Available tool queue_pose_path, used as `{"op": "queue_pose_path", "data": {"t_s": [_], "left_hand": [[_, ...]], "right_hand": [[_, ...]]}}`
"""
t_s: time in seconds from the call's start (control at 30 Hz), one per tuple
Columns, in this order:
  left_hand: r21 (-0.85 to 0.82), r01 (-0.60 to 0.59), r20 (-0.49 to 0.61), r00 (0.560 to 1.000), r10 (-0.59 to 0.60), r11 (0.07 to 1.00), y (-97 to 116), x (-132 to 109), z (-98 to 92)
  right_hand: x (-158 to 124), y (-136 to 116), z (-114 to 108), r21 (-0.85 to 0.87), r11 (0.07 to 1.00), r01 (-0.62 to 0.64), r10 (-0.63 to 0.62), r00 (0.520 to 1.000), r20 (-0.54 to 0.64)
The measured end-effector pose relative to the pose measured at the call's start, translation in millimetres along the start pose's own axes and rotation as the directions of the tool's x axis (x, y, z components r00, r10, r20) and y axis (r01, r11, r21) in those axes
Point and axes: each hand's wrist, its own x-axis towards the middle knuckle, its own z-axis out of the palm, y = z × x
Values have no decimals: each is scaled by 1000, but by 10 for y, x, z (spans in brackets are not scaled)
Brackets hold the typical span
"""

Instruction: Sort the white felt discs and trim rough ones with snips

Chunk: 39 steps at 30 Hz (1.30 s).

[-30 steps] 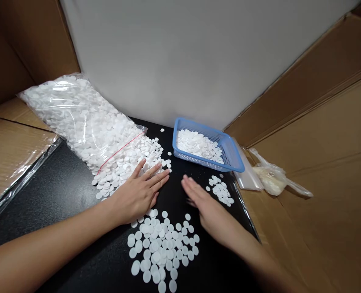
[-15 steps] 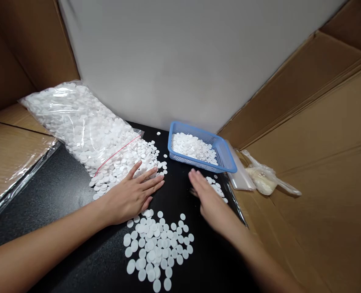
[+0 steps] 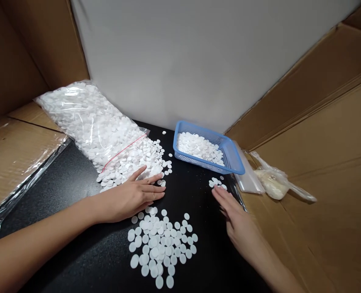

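Note:
My left hand lies flat with spread fingers at the near edge of a heap of small white discs, which spills from the mouth of a clear zip bag. My right hand is stretched out, palm turned inward, its fingertips beside a small cluster of white discs. Between my forearms is a loose spread of white discs, lying flat and partly overlapping. Beyond my right hand stands a blue plastic basket, partly filled with white discs.
A clear plastic sleeve and a tied bag with pale contents lie right of the basket. Cardboard walls flank the black table, with a pale wall behind. Plastic-wrapped cardboard is at the left.
My right hand has moved right and toward me, from in front of the basket to beside the small disc cluster. My left hand stays by the heap. The view has shifted slightly.

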Motion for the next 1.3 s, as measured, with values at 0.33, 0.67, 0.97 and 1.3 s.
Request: {"op": "queue_pose_path", "data": {"t_s": [0.33, 0.67, 0.97, 1.3], "left_hand": [[-172, 459, -156, 861, -485, 871, 81, -144, -193], [-60, 373, -292, 880, -374, 926, 48, -160, 88], [-32, 338, -273, 902, -333, 941, 71, -155, 140], [17, 304, -268, 919, -289, 952, 127, -102, 97]], "right_hand": [[708, -558, -61, 98, 987, 131, -120, 986, -118], [1004, -922, 310, -23, 897, 442, -441, 890, -119], [898, -825, 230, 361, 866, 347, -362, 932, -27], [887, -837, 289, 375, 883, 281, -286, 957, -44]]}}
